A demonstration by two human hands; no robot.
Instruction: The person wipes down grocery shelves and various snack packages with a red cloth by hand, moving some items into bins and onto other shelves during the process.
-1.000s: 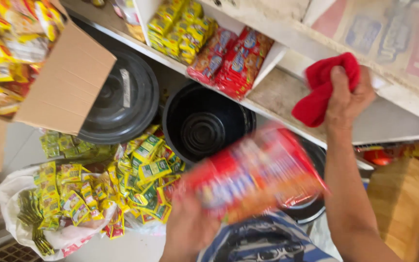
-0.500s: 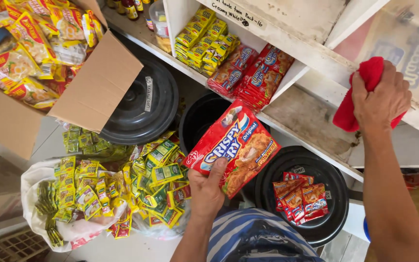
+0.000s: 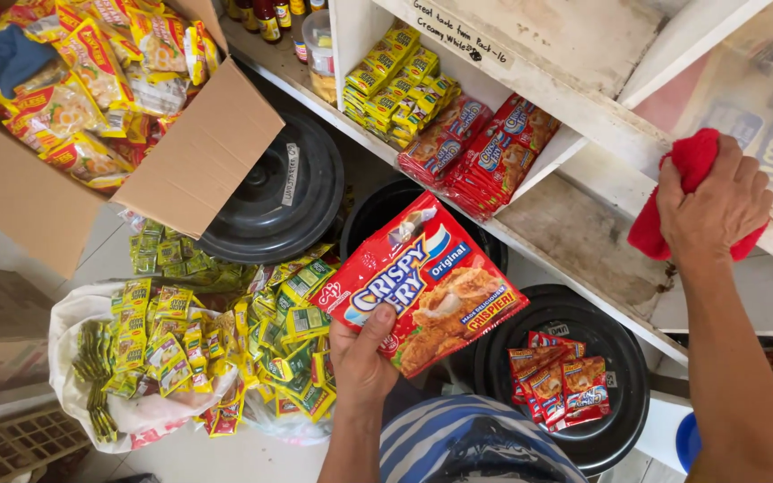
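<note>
Even, soft daylight fills the scene, bright and without harsh glare. Colours are saturated and most of the frame is sharp. Shadows are faint, deepest inside the black bins (image 3: 284, 192) under the shelf (image 3: 583, 241). The wide lens bends straight lines near the edges, and the corners soften slightly.

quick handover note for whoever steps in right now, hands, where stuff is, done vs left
Left hand: holds a red packet by its lower corner, over the black bins.
Right hand: presses a red cloth on the white shelf.
Done: red and yellow packs are stacked in the next bay; the bay by the cloth is bare and stained.
Left: the held packet is not shelved; a few small red packs lie on a bin lid.
</note>
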